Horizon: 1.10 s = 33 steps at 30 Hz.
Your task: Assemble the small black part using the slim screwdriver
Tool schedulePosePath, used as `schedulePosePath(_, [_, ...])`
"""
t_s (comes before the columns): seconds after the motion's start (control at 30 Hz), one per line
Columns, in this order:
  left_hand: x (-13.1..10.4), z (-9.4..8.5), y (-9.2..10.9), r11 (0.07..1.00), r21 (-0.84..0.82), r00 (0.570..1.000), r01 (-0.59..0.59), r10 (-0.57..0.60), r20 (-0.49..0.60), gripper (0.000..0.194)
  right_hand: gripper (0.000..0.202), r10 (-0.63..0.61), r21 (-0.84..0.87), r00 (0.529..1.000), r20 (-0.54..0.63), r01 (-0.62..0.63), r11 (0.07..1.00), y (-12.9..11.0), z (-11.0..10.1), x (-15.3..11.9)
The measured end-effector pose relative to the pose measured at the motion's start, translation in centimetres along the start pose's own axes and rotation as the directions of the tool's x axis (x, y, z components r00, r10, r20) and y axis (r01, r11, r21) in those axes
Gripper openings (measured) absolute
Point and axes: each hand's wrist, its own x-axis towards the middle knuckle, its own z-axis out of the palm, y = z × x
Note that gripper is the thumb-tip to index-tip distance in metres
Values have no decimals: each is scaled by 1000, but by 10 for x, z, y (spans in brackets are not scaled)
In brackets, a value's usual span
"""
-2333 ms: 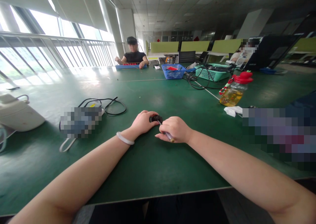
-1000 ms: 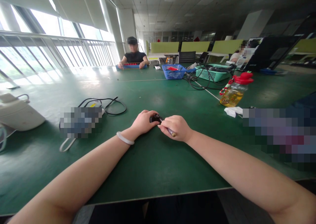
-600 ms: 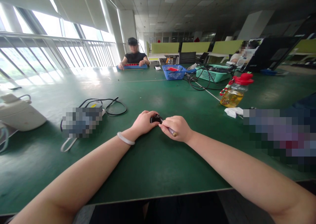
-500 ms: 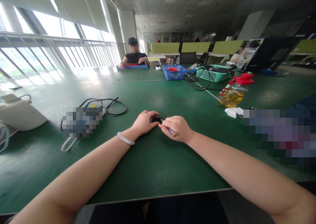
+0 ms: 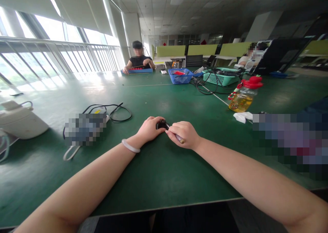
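Green table (image 5: 153,178), clock read from dark piece (image 5: 161,126) in near half
Left hand (image 5: 149,129) near 9 o'clock, thumb and fingers closed around dark piece; right hand (image 5: 185,134) near 4 o'clock, fingers gripping slim tool (image 5: 179,139); tip touching or just beside piece, too small to tell
Step likely wants firm left pinch, tip seated straight, light pressure, left thumb clear
1 o'clock: blue basket (image 5: 181,80) holding red item (image 5: 178,73)
2 o'clock: green basket (image 5: 217,79), dark cables (image 5: 225,70) in and over it
Half past 2: red-lidded jar (image 5: 247,92), yellow liquid (image 5: 239,104) inside
11 o'clock: blue tray (image 5: 140,71), red pieces (image 5: 138,68) within
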Motion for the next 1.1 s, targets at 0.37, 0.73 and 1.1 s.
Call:
schedulePosePath(0.37, [0, -1, 1, 1000, -15, 1000, -12, 13, 12, 33, 34, 19, 99, 996, 88, -28, 995, -5, -2, 1])
schedulePosePath(0.73, [0, -3, 3, 1000, -7, 1000, 1, -1, 22, 34, 36, 63, 97, 995, 74, -70, 993, -3, -2, 1])
schedulePosePath(1.1, [1, -1, 1, 1000, -5, 1000, -12, 12, 5, 34, 35, 72, 123, 990, 120, -87, 989, -4, -5, 2])
